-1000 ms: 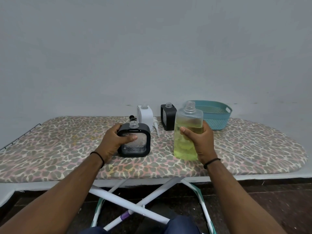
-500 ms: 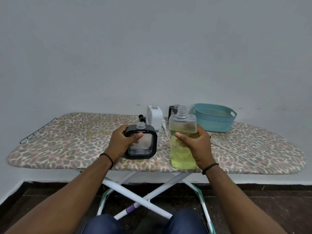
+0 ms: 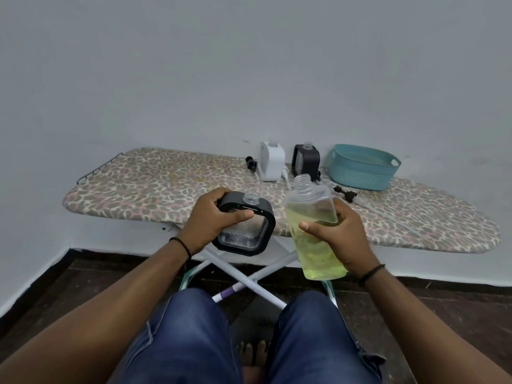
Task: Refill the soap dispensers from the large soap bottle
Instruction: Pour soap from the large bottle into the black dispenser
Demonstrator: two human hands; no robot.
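My left hand (image 3: 213, 220) grips a square black dispenser (image 3: 246, 225) with a clear front and an open neck, lifted off the board and held in front of its near edge. My right hand (image 3: 338, 236) grips the large clear soap bottle (image 3: 315, 231), uncapped, over half full of yellow-green soap and tilted slightly left toward the dispenser. A white dispenser (image 3: 273, 164) and a second black dispenser (image 3: 306, 162) stand open at the back of the leopard-print ironing board (image 3: 155, 187).
A teal basket (image 3: 363, 167) sits at the back right of the board. Loose pump heads lie near it: one black (image 3: 345, 194) on the right, another (image 3: 250, 162) left of the white dispenser. My knees and the board's crossed legs are below.
Both hands have lifted the black dispenser and the soap bottle off the board and drawn them toward me. The camera has pulled back and now shows my legs.
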